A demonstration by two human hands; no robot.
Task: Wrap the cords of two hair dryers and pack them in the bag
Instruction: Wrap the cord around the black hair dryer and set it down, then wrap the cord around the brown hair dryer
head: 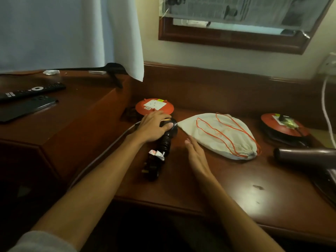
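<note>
A black hair dryer (166, 142) lies on the wooden desk (236, 182) with its cord wound around the handle and its plug (151, 168) at the near end. My left hand (154, 127) is closed over the dryer's head. My right hand (195, 153) hovers flat and open just right of the dryer, holding nothing. A cream drawstring bag (214, 133) with orange strings lies to the right of my hands. A second, brown hair dryer (305, 158) rests at the right edge, partly cut off by the frame.
Two orange cable reels sit on the desk, one (154, 106) behind my left hand and one (283, 127) at the right. A remote (32, 90) and a phone (25, 108) lie on the raised cabinet at the left. A white cable (325, 106) hangs at the far right.
</note>
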